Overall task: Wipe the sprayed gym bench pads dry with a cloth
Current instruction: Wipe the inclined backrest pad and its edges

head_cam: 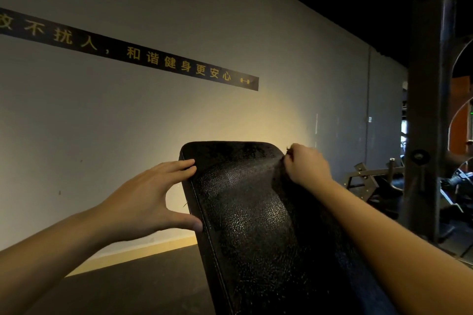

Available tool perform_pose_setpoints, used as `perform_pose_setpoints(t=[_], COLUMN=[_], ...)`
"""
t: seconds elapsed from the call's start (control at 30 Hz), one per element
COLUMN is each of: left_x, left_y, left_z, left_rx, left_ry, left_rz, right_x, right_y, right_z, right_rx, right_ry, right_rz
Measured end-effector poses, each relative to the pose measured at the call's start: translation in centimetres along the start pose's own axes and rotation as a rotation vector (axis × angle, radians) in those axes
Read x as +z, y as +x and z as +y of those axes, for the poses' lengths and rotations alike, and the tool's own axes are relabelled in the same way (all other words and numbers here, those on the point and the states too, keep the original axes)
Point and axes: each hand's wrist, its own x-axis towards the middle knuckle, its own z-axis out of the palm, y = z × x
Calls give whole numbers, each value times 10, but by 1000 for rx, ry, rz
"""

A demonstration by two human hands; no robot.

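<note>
**Grained gloss, matt paint, dull steel**

The bench pad (245,212) is black, leather-like upholstery, pebbled and glossy, flecked with bright glints, with a stitched seam (202,215) down its left edge. The dark cloth (282,165) shows frayed fibres. The wall (153,123) is matt grey paint, and the post (427,84) is dull dark metal.

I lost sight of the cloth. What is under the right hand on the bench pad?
A dark cloth, gripped by the right hand at the upper right corner of the bench pad. Only a little shows; the hand and forearm cover the rest.
</note>
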Motion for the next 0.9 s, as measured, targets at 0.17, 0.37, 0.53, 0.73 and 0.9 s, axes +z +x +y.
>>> perform_pose_setpoints(t=[0.17, 0.37, 0.53, 0.73, 0.9], left_x=[-1, -2, 0, 2, -2], left_y=[2, 3, 3, 2, 2], left_z=[3, 2, -1, 0, 3], left_rx=[-2, -17, -1, -7, -26], left_ry=[-10, 20, -11, -23, 24], left_rz=[12, 2, 13, 18, -6], right_x=[1, -9, 1, 4, -10], right_y=[-44, -77, -2, -51, -79], right_z=[-85, -105, 9, -79, -106], right_rx=[-215, -476, 25, -236, -540], right_ry=[174, 139, -31, 102, 112], right_rz=[24, 26, 5, 47, 45])
